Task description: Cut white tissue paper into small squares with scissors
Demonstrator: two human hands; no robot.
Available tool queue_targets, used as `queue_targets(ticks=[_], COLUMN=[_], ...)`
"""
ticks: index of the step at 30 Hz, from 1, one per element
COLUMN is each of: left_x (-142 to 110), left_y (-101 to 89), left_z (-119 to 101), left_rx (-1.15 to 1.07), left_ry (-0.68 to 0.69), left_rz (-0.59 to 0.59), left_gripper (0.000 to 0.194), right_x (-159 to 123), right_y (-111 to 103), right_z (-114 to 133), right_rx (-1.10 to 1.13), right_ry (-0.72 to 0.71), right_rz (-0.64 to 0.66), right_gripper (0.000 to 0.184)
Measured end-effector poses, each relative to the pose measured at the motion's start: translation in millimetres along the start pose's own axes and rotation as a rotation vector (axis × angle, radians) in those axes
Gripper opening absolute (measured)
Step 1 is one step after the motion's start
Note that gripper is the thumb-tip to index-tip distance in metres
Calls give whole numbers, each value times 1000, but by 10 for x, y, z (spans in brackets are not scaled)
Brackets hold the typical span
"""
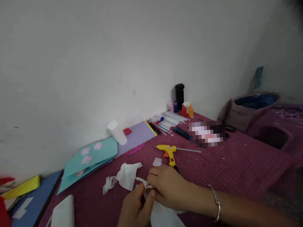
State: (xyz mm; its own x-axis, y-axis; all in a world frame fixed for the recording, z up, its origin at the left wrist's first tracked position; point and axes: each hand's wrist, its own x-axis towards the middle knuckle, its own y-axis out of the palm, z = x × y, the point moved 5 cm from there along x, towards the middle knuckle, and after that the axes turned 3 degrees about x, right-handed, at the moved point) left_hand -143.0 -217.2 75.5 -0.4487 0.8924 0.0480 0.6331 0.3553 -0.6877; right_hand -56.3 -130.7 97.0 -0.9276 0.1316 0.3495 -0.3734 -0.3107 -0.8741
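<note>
My left hand (134, 212) and my right hand (168, 189) meet at the near edge of the maroon mat (224, 170), both closed in a pinch on a piece of white tissue paper (163, 221). The paper runs under my hands and trails up to a crumpled strip (125, 176) to the left. A silver bangle (216, 203) circles my right wrist. A yellow glue gun (169, 151) lies just beyond my right hand, with a small white scrap (157, 161) beside it.
Teal (92, 156) and lilac (137, 135) paper sheets lie along the wall with a white roll (117, 132). Glue sticks (171, 119), pens, small paint bottles (187, 110) and a black flask (179, 94) stand farther back. A white power bank (60, 222) lies near left. A purple stool (284, 131) stands right.
</note>
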Motion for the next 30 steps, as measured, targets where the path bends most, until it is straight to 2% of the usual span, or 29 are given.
queue_targets(ticks=[4,6,11,15,18,21,23,25,28,30], left_x=[11,7,-41,-92,-118,-157,-201,-243,-270,-259], left_y=[45,38,-81,-57,59,153,156,93,-42,-79], left_z=[95,136,72,-73,-151,-170,-157,-121,-43,2], left_rx=[-55,34,484,665,763,833,846,835,746,644], left_ry=[28,47,108,221,327,423,483,482,377,309], left_rz=[68,67,-128,-222,-200,-129,-81,-69,-104,-114], left_gripper=[30,32,25,25,22,19,16,15,19,25], right_x=[-8,-26,-83,-114,-89,-39,-19,-24,-70,-92], right_y=[-14,-29,-52,-36,-28,-2,27,64,138,168], right_z=[-17,-46,-184,-258,-225,-220,-282,-388,-521,-525], right_rx=[3,17,48,103,172,184,178,215,349,466], right_ry=[11,30,113,202,165,96,103,171,298,310], right_rz=[22,25,7,3,13,40,31,-2,-45,-69], right_gripper=[11,12,17,16,32,17,9,14,17,8])
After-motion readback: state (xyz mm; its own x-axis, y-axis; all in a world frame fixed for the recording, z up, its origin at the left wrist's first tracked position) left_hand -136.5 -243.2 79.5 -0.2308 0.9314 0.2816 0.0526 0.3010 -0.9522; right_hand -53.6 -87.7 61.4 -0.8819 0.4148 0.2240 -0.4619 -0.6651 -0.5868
